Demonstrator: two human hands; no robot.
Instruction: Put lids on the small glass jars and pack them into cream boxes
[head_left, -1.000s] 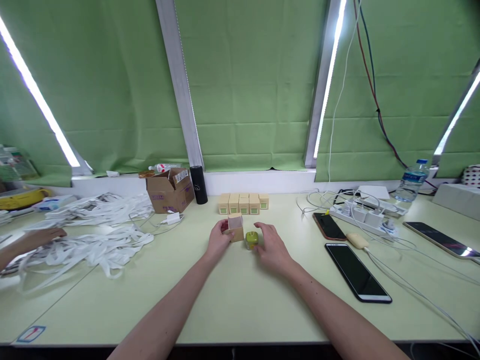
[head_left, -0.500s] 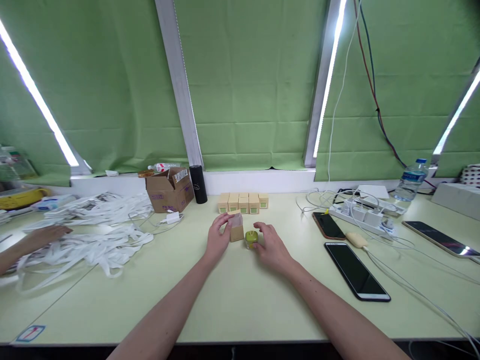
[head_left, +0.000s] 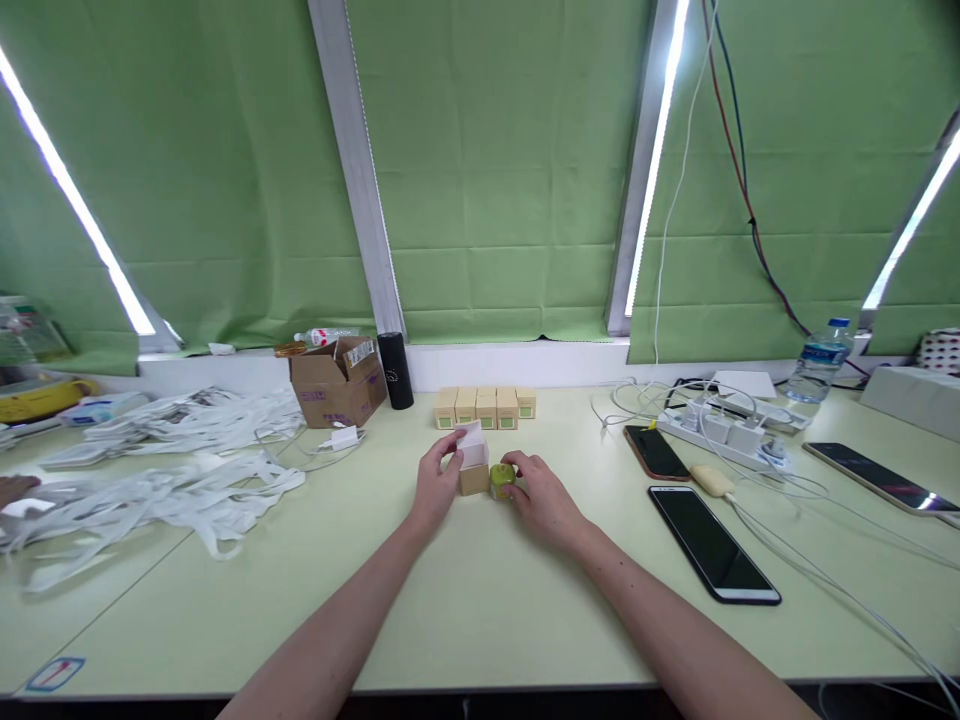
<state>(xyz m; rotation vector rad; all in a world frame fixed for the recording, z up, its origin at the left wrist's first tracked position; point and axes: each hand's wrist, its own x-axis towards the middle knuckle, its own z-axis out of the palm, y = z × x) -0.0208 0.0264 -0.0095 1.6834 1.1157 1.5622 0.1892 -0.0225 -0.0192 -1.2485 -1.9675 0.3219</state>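
Note:
My left hand (head_left: 439, 480) grips the left side of a small brown cardboard box (head_left: 474, 480), whose lid stands up and shows a white inside. Just right of that box is a small green-lidded jar (head_left: 502, 479), pinched between the thumb and fingers of my right hand (head_left: 538, 494). The jar rests at table level, close against the box. Behind them several closed small boxes (head_left: 486, 408) stand in a row, with green labels on their fronts.
White straps (head_left: 172, 490) lie at the left, where another person's hand (head_left: 16, 487) shows. A carton (head_left: 337, 385) and a black cylinder (head_left: 396, 371) stand behind. Phones (head_left: 715, 543), a power strip (head_left: 720, 430), cables and a water bottle (head_left: 821, 362) are at the right.
The box in my left hand has tipped so its open inside shows more. My right fingers have closed on the jar. The other person's hand has moved left.

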